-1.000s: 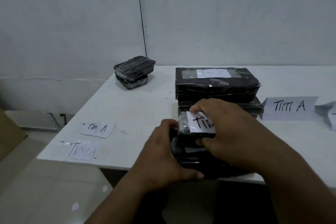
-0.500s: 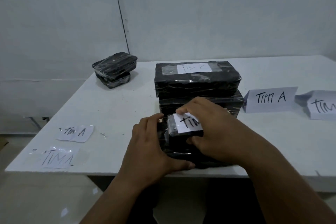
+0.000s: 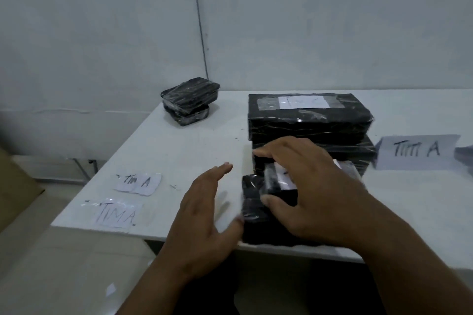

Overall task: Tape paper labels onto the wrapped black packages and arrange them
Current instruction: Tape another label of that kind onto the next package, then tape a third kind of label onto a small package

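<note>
I read "TIM A" on the paper label near the table's right edge, "Tim A" on a slip near the left edge, and "TIMA" on another at the front left corner.
</note>
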### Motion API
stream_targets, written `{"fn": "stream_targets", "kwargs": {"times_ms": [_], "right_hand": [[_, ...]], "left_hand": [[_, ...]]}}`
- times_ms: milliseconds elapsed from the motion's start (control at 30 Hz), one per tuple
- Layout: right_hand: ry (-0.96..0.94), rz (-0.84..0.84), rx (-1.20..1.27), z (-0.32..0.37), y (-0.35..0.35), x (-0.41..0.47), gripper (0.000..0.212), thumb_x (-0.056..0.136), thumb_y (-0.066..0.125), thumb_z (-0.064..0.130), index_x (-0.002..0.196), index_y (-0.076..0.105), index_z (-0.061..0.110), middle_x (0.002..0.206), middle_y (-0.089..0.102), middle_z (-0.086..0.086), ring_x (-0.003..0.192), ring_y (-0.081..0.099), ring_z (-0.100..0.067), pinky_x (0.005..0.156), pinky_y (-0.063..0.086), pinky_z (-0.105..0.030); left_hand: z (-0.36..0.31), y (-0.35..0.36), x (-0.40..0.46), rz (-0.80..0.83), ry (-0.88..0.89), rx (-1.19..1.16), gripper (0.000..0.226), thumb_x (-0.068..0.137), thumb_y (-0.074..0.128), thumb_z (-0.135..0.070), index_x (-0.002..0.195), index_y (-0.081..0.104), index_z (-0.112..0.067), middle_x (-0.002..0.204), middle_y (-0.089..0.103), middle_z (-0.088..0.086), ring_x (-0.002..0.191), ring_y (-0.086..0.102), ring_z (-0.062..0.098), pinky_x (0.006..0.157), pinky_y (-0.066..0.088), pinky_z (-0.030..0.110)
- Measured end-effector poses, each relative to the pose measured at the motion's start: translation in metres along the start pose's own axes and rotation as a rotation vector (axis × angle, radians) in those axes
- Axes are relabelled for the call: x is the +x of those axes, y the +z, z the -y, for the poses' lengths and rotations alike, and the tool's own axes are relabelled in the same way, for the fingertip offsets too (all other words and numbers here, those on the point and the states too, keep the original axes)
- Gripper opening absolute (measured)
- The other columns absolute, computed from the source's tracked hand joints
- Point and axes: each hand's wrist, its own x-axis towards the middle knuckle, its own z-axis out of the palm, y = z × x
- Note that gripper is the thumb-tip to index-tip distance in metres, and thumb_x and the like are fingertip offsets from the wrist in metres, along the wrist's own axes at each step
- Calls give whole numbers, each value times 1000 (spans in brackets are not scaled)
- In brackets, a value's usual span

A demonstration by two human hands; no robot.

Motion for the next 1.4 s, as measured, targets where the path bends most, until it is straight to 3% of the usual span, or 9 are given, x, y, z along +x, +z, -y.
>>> {"fn": "stream_targets", "kwargs": {"times_ms": [100, 300, 433, 533, 633, 900, 1067, 1233, 1400], "right_hand": [[-77, -87, 78, 33, 11, 19, 53, 85, 65, 43, 135, 52, 34, 131, 50, 17, 126, 43, -5, 111, 38, -39], [-116, -34, 187, 106, 68, 77, 39, 92, 59, 32, 131, 57, 29, 128, 59, 10, 118, 50, -10, 106, 42, -33], [8, 161, 212, 129, 120, 102, 41, 95, 58, 37, 134, 52, 27, 129, 55, 7, 120, 50, -16, 104, 43, -33], [81, 296, 168, 137, 149, 111, 44, 95, 57, 45, 133, 53, 24, 131, 53, 2, 122, 49, -21, 104, 43, -38], [93, 345, 83, 143, 167, 119, 50, 95, 54, 53, 137, 52, 27, 134, 52, 3, 120, 47, -20, 103, 43, -39], [121, 322, 72, 151, 180, 128, 47, 92, 59, 56, 132, 59, 32, 133, 50, 4, 117, 48, -17, 103, 41, -37], [135, 285, 79, 155, 183, 134, 17, 95, 59, 42, 108, 63, 32, 117, 54, 6, 109, 50, -17, 94, 40, -38], [207, 246, 335, 153, 172, 136, 9, 97, 61, 33, 89, 56, 32, 97, 63, 14, 94, 61, -12, 84, 56, -36], [186, 77, 455, 147, 136, 144, 13, 101, 56, 31, 88, 55, 30, 87, 60, 15, 83, 59, -4, 70, 56, -29]], "left_hand": [[18, -24, 0, -147, -89, -45, 62, 82, 56, -39, 143, 43, -41, 143, 48, -27, 133, 40, -11, 102, 25, 2], [76, -79, -4, -399, -302, 41, 47, 83, 57, -35, 131, 56, -31, 128, 63, -11, 118, 57, 12, 99, 43, 32], [122, -113, -12, -368, -537, 200, 50, 87, 67, -33, 135, 55, -29, 136, 62, 1, 121, 56, 24, 102, 49, 47], [144, -130, -18, -225, -628, 322, 56, 83, 58, -57, 133, 59, -31, 140, 58, 0, 125, 52, 27, 105, 44, 48], [154, -137, -19, -102, -610, 411, 47, 86, 58, -61, 127, 62, -37, 139, 54, -4, 127, 44, 25, 104, 38, 46], [161, -143, -12, -108, -588, 420, 10, 92, 66, -46, 96, 61, -40, 124, 57, -6, 116, 45, 19, 96, 38, 40], [159, -148, -11, -133, -514, 386, 19, 98, 62, -34, 80, 55, -35, 97, 63, -12, 96, 54, 13, 88, 39, 36], [149, -160, -19, -247, -383, 173, 15, 98, 60, -31, 83, 59, -32, 84, 65, -14, 78, 59, 4, 62, 39, 23], [129, -179, -3, -416, -259, 47, 7, 91, 70, -32, 88, 65, -34, 89, 69, -19, 81, 63, 2, 64, 45, 23]]}}
